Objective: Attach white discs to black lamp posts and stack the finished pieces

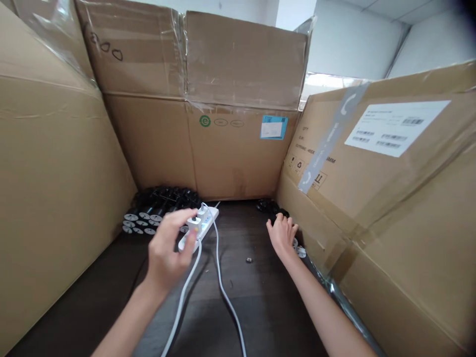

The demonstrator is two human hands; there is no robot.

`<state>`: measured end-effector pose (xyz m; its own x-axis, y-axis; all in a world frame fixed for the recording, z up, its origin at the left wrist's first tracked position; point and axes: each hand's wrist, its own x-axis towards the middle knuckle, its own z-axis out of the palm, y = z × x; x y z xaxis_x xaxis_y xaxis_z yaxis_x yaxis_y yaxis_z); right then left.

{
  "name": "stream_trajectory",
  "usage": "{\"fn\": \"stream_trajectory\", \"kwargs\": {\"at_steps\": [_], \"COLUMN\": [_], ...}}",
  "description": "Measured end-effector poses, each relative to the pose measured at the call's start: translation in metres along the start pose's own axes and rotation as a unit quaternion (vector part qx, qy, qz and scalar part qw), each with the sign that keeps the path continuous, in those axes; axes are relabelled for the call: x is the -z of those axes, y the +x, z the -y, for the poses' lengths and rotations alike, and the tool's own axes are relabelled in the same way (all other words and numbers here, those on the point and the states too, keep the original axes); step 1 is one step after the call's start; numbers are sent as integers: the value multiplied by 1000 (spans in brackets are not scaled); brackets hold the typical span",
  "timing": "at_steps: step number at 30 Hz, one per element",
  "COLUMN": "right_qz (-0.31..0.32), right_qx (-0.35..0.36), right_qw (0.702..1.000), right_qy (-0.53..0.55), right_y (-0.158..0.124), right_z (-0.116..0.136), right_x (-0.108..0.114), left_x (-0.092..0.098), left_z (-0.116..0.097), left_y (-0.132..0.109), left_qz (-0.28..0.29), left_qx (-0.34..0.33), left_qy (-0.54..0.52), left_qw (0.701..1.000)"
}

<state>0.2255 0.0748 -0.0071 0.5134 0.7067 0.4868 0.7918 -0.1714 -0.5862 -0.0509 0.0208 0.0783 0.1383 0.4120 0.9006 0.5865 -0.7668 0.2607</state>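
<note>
Amid cardboard cartons [238,153], the left hand [167,248] brackets a white adapter [194,224]; the right hand [282,233] reaches black cables [266,204] (whether either's fingers clamp, one cannot tell).

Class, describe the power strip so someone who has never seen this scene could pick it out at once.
Start at the cardboard box across the back, then look down to the dark surface before it. Left of middle, by the left hand, lies the power strip: a long white bar holding plugs, unlike the stacked black cylinders beside it.
</note>
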Motion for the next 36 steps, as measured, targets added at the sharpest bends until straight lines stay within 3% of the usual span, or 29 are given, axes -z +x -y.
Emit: {"fn": "stream_trajectory", "kwargs": {"at_steps": [6,13,14,18,20,22,26,31,36], "right_qz": [6,153,184,340,381,406,447,479,491], "right_qx": [-40,-90,-102,-178,-190,-202,-213,-198,-212], "right_qw": [980,865,832,589,526,489,448,428,421], "right_qy": [195,469,514,711,736,745,744,740,733], "right_y": [-13,-61,-67,-82,-85,-87,-91,-98,-103], "right_z": [23,60,63,67,66,64,62,65,66], "right_x": [19,37,39,43,41,39,37,36,35], "left_x": [-31,-37,-37,-39,-39,-40,-39,-38,-39], "left_z": [-14,-20,-21,-17,-14,-11,-9,-6,-3], "left_y": [-38,-54,-56,-64,-67,-68,-68,-68,-68], "left_qz": [128,179,186,212,214,211,204,213,235], "left_qx": [5,78,83,50,21,2,-24,-47,-5], "left_qy": [-72,-99,-95,-39,-6,9,19,31,-8], "left_qw": [989,976,974,975,977,977,979,975,972]}}
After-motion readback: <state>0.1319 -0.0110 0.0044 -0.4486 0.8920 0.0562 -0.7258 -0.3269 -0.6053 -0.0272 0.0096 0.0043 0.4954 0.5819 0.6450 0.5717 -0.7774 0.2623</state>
